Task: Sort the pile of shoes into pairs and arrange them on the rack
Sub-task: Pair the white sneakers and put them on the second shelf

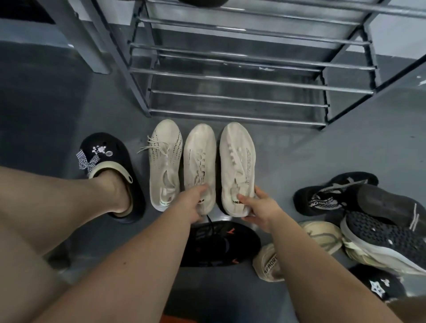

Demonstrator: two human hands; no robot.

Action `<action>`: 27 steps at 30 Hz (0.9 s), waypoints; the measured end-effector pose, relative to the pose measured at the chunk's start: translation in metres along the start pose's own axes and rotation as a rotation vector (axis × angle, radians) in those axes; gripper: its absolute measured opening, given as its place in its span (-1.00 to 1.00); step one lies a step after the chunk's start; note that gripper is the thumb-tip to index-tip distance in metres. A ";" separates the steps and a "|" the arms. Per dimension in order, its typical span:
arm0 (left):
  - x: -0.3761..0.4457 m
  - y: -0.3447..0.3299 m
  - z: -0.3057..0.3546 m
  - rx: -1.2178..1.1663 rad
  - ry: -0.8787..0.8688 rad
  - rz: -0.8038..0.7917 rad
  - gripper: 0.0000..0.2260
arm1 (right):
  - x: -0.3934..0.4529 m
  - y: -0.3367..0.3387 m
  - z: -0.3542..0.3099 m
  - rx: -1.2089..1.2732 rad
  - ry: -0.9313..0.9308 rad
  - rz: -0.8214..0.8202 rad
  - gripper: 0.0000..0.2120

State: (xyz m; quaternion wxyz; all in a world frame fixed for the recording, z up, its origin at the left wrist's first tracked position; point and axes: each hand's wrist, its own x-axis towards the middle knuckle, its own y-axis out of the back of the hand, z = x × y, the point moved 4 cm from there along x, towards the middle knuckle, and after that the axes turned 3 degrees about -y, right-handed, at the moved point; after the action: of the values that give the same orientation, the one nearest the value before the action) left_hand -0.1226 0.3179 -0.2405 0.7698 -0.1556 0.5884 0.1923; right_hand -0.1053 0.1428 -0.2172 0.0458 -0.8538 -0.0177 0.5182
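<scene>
Three cream knit sneakers lie toe-forward on the grey floor in front of the metal shoe rack. My left hand grips the heel of the middle cream sneaker. My right hand holds the heel of the right cream sneaker, thumb on top. The left cream sneaker, with loose laces and black dotted lines, lies untouched beside them. A black sneaker with orange marks sits under my forearms.
A pile of shoes lies at the right: black sneakers, beige ones, a black clog. My foot in a black clog stands at the left. A dark shoe sits on an upper rack shelf.
</scene>
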 end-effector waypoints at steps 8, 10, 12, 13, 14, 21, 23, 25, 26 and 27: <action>-0.007 0.008 -0.008 0.016 0.008 0.009 -0.58 | -0.001 0.004 -0.004 -0.062 -0.019 0.024 -0.46; -0.011 0.010 -0.007 0.034 -0.041 -0.007 -0.56 | -0.004 0.006 -0.007 -0.076 -0.010 0.016 -0.48; -0.017 0.010 -0.004 0.024 -0.064 -0.048 -0.54 | -0.008 0.006 -0.009 -0.089 -0.005 0.014 -0.50; -0.022 0.010 -0.003 -0.002 -0.067 -0.085 -0.55 | -0.011 0.005 -0.009 -0.093 0.001 0.016 -0.52; -0.027 0.009 -0.003 -0.047 -0.069 -0.128 -0.58 | -0.015 0.004 -0.009 -0.088 0.009 0.018 -0.53; -0.064 0.018 -0.014 -0.146 -0.110 -0.336 -0.83 | -0.043 0.014 -0.006 -0.006 0.036 0.002 -0.60; -0.071 0.019 -0.018 -0.103 -0.139 -0.361 -0.83 | -0.055 0.020 -0.005 -0.001 0.053 -0.004 -0.58; -0.079 0.016 -0.018 -0.032 -0.180 -0.388 -0.83 | -0.066 0.028 -0.004 0.008 0.068 -0.008 -0.57; -0.083 0.014 -0.016 0.001 -0.198 -0.407 -0.84 | -0.072 0.032 -0.003 0.009 0.077 -0.009 -0.58; -0.088 0.012 -0.016 0.026 -0.212 -0.426 -0.86 | -0.078 0.036 -0.002 0.013 0.086 -0.010 -0.58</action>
State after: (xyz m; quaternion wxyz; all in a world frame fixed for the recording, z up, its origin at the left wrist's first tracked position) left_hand -0.1620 0.3109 -0.1602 0.8525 -0.2452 0.4605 0.0329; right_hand -0.1404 0.1008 -0.1512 0.0545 -0.8748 -0.0166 0.4810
